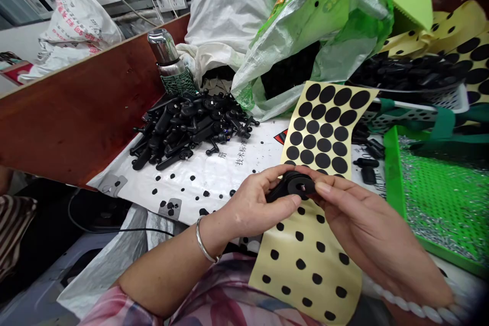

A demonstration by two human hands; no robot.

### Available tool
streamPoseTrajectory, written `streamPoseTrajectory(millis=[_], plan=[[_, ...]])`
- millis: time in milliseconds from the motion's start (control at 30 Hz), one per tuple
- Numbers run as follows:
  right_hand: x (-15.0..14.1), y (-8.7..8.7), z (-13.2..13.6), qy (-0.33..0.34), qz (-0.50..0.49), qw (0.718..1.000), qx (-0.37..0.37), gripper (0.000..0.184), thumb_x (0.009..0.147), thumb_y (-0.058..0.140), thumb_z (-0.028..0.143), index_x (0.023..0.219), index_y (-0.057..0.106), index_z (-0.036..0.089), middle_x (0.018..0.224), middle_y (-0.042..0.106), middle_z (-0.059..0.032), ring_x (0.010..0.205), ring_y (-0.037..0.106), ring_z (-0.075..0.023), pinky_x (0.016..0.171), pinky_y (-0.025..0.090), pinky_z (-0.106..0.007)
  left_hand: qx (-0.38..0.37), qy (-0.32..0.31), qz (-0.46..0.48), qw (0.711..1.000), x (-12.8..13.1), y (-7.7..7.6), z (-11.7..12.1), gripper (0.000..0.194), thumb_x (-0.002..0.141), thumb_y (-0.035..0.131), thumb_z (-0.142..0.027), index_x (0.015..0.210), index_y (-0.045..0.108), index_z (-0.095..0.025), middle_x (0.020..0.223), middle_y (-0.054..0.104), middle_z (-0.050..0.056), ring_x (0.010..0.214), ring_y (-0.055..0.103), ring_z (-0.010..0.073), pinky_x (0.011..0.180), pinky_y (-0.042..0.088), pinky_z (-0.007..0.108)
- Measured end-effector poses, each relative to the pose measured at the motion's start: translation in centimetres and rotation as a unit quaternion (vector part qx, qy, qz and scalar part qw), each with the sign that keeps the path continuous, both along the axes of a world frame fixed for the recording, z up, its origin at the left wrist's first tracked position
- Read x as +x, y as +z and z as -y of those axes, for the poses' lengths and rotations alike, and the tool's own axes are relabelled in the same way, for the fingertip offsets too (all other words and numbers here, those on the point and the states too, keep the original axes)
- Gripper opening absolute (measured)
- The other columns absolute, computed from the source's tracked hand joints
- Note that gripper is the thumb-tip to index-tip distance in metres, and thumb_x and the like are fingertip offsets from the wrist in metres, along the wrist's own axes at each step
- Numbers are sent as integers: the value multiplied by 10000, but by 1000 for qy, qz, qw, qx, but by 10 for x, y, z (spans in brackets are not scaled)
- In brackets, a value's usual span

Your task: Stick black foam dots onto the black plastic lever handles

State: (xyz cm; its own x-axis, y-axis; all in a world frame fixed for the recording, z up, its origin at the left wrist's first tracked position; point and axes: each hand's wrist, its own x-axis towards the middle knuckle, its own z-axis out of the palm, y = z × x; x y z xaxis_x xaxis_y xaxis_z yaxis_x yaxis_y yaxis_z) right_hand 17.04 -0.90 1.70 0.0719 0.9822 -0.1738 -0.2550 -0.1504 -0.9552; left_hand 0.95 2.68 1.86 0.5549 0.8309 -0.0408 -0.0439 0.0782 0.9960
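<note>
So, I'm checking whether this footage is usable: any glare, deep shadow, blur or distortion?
Head view: glints on the flask's metal cap and sheen on the green bag; deep shadow inside that bag, hiding detail; the upper right corner falls nearly black; the right hand seems stretched towards the lower right, probably lens distortion; the held black part reads fairly clearly.

Right of centre, the left hand (248, 206) and right hand (367, 224) hold a black part (292, 183) over a yellow sheet (310, 249) (black discs (324, 144) up top); black pieces (187, 127) lie heaped left of centre.
</note>
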Motion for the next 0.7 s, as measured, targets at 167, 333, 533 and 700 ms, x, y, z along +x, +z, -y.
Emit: streamPoseTrajectory(millis=[167,333,533,700], plan=[[-2,-1,-1,-16,-11,1000,-16,220,706,753,427,827,715,246,1233,633,-69,1196,535,-297,1046,400,-479,21,4,-15,1000,-1,-6,0,387,852,563,-239,1236,558,-196,1144,646,77,971,613,175,820,489,268],[-4,-5,-1,-47,-2,999,-17,275,653,784,458,775,707,224,1206,640,-83,1215,508,-306,1094,306,-498,15,24,-28,999,1,-9,0,449,856,552,-238,1297,509,-164,1114,648,94,899,616,160,778,500,263],[-6,-13,1,-80,54,995,34,172,766,720,400,774,673,235,1213,630,-45,1118,572,-263,942,473,-404,2,41,-25,999,3,-10,2,466,856,556,-243,1306,497,-140,1074,651,101,845,608,145,765,513,263],[-11,-15,3,-122,197,966,114,155,827,648,355,763,635,215,1151,623,-68,1101,563,-255,972,434,-436,23,42,-28,998,2,-12,4,432,869,549,-254,1293,511,-183,1037,642,70,803,580,123,757,505,255]])
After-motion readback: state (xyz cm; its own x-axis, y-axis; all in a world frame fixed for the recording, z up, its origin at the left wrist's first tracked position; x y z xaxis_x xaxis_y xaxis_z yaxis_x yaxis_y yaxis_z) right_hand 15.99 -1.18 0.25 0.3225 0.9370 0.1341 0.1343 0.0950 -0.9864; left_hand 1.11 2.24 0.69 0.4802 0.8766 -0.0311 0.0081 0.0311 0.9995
